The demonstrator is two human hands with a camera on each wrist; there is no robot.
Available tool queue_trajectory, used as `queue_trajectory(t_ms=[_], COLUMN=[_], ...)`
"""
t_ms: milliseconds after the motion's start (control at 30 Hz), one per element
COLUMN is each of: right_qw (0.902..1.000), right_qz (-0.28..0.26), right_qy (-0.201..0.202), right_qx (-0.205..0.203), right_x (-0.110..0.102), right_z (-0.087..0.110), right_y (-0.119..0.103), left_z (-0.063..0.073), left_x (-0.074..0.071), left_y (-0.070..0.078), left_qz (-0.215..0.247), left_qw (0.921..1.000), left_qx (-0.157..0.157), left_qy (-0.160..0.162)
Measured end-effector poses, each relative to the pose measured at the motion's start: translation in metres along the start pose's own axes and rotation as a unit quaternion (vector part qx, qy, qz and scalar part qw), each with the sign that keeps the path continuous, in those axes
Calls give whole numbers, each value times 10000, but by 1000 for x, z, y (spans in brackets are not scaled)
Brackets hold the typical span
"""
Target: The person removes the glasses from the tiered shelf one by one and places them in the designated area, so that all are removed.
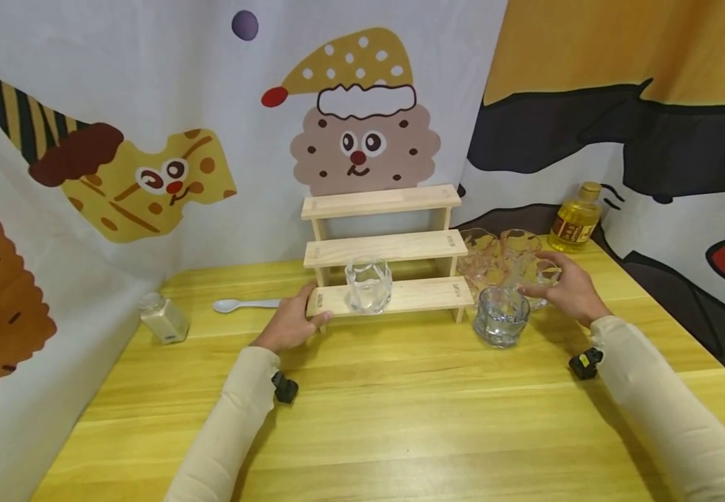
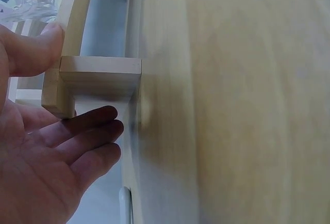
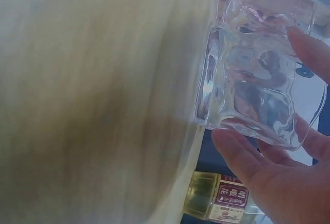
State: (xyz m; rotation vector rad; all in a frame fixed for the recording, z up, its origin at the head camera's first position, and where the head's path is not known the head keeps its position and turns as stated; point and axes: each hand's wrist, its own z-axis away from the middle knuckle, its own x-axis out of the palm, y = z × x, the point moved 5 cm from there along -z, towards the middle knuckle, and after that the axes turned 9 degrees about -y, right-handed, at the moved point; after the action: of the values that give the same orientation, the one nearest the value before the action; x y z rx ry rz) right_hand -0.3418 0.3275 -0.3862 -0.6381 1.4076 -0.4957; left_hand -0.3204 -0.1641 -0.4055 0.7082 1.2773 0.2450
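A three-step wooden rack (image 1: pixel 394 296) stands at the back of the table. My left hand (image 1: pixel 290 321) grips the left end of its lowest step, thumb on top, the other fingers by the underside in the left wrist view. On that step sits a clear faceted glass (image 1: pixel 369 286). To the right of the rack, my right hand (image 1: pixel 566 289) holds a second clear glass (image 3: pixel 258 84), its thumb and fingers on opposite sides. A bluish-grey glass (image 1: pixel 502 321) stands just in front of that one. Pink-tinted glasses (image 1: pixel 477 245) are grouped behind, partly hidden.
An oil bottle (image 1: pixel 576 219) stands at the back right corner. Left of the rack lie a pale spoon (image 1: pixel 237 305), its handle end hidden by my left hand, and a jar of pale powder (image 1: pixel 163 319). A printed curtain (image 1: pixel 262 209) hangs behind the table.
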Motion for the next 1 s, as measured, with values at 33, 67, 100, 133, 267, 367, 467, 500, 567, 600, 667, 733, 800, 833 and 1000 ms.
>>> queue_trajectory(t_ms=[33,67,100,133,267,367,467,500,567,600,667,733,800,833,1000], right_qw=[10000,10000,9999,9998,9987,9978,9976,9975,9969,9964,9947,9921,9877,9841,9490], right_qz=[18,51,107,150,481,660,655,644,598,564,535,531,556,569,465], right_qy=[-17,-34,-57,-98,-174,-65,178,286,516,631,869,1098,1336,1481,2321], right_qx=[-10,-22,-37,-38,0,69,96,84,45,19,-100,-295,-591,-799,-2083], right_x=[0,0,0,-1,-5,-10,-16,-17,-20,-21,-20,-18,-13,-10,9], right_z=[0,0,0,0,3,8,14,16,20,22,26,30,35,37,43], right_y=[0,0,0,0,-6,-16,-29,-34,-45,-50,-63,-76,-88,-94,-122], left_z=[0,0,0,0,-1,0,0,0,0,0,0,0,0,0,0], left_x=[0,0,0,0,2,2,1,1,0,0,-1,-1,-1,0,2], left_y=[0,0,0,0,-1,0,0,0,0,0,0,0,0,0,1], left_qz=[-6,2,9,10,42,29,-2,-9,-20,-26,-12,-50,-56,-54,-36], left_qw=[10000,10000,10000,10000,10000,10000,10000,10000,10000,10000,10000,9999,9999,9999,9999], left_qx=[3,5,13,19,31,58,66,64,76,78,77,94,81,81,70], left_qy=[9,17,17,16,-4,-3,17,20,33,39,58,76,87,92,106])
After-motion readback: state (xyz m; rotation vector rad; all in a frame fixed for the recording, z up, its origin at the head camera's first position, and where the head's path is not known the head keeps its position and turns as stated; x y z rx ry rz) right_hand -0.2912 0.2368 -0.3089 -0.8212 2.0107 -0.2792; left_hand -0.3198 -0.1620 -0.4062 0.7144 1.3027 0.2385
